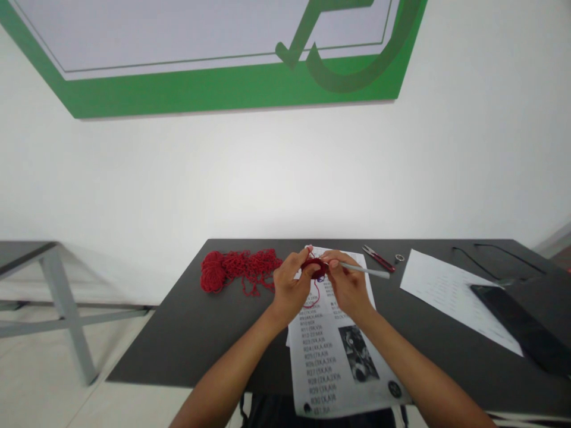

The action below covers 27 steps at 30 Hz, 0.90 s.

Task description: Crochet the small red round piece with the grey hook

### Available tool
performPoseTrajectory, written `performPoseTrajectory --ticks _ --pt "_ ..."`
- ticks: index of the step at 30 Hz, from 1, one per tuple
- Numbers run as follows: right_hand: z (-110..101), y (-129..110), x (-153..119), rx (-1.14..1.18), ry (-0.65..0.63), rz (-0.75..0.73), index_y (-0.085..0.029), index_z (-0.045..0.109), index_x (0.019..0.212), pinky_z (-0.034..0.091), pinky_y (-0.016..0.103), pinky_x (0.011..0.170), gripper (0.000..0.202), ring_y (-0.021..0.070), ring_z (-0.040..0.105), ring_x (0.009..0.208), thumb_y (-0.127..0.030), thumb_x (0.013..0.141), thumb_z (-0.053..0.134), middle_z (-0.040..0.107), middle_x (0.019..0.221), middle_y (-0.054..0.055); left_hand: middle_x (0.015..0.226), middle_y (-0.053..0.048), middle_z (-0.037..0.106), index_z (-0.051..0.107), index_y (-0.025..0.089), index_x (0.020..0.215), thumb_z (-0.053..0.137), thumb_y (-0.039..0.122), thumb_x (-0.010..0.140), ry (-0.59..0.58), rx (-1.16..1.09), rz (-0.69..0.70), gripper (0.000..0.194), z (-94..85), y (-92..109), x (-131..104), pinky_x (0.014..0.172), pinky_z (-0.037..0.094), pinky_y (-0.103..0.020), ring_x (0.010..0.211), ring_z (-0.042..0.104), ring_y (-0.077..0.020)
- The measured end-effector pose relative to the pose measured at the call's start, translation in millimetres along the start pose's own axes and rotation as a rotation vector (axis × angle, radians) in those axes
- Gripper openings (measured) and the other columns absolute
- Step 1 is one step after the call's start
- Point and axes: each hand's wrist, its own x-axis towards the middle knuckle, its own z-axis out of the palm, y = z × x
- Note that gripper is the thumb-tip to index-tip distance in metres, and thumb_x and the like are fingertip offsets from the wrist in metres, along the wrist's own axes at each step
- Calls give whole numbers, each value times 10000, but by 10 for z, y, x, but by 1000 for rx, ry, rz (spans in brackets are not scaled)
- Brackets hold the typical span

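Pinched in my left hand (292, 285) is a small dark red crochet piece (316, 268), with a strand of yarn running over the raised index finger. My right hand (348, 282) grips a crochet hook (368, 271) with a pale grey handle; its tip meets the red piece between both hands. A small purple bit shows just under the piece. One loose red strand loops down over the printed pattern sheet (321, 362), which lies beneath my hands and hangs past the table's front edge. Left of my hands, a red yarn ball (213, 272) lies with a tangle of loose yarn.
On the dark table (187, 339), red-handled snips (379, 259) and a small metal ring (399, 258) lie right of the pattern sheet. Farther right are another white paper (450, 297), a black phone (521, 324) and glasses (504, 279). A white wall stands behind.
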Motion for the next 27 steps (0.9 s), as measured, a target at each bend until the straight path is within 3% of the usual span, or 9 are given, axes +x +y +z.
performPoseTrajectory --ticks 3,4,5,7,10,14,19,27 --pt "-6 4 -11 -304 -23 -98 -259 757 907 587 369 818 193 208 686 921 -420 928 654 710 985 51 882 -38 773 777 230 1147 762 303 827 4 -153 -174 329 45 7 -9 692 592 -271 739 706 -167" --pt "-8 25 -16 -359 31 -89 -260 752 908 593 359 779 192 201 689 866 -435 910 673 708 957 45 885 -40 777 777 219 1145 775 329 815 6 -253 -268 347 66 12 -9 673 593 -275 726 705 -167" --pt "-11 51 -22 -390 84 -79 -262 743 915 597 357 746 196 201 688 819 -451 887 697 705 915 36 873 -42 781 779 204 1130 798 357 792 7 -371 -370 371 87 20 -5 647 589 -273 697 698 -162" --pt "-29 95 -33 -429 61 -76 -279 741 927 602 367 753 202 217 691 838 -464 847 738 709 912 36 817 -44 777 789 171 1068 852 404 730 -6 -616 -557 416 122 38 9 596 565 -255 617 665 -135" --pt "-74 71 -41 -439 6 -114 -295 752 968 598 362 739 177 214 693 825 -439 871 718 720 952 42 739 -39 753 797 146 969 902 430 665 -60 -852 -703 430 130 50 48 542 511 -214 535 607 -89" --pt "-102 -81 6 -341 -152 -218 -290 767 948 584 376 837 159 220 704 945 -378 944 634 737 1005 47 652 -3 701 795 146 945 937 403 621 -24 -868 -664 437 69 12 106 496 438 -170 501 563 -58" --pt "-104 -146 92 -143 -196 -143 -268 735 841 573 272 684 52 166 702 818 -311 865 751 725 917 15 675 -11 704 780 142 1032 928 358 651 -103 -800 -522 462 -9 -32 140 516 448 -184 532 579 -73" --pt "-187 -198 120 -203 -321 -154 -302 772 932 591 328 883 88 189 745 986 -317 926 686 793 1062 19 731 -24 727 775 162 1058 934 360 643 -195 -841 -499 487 -107 -59 189 562 481 -204 594 642 -105"
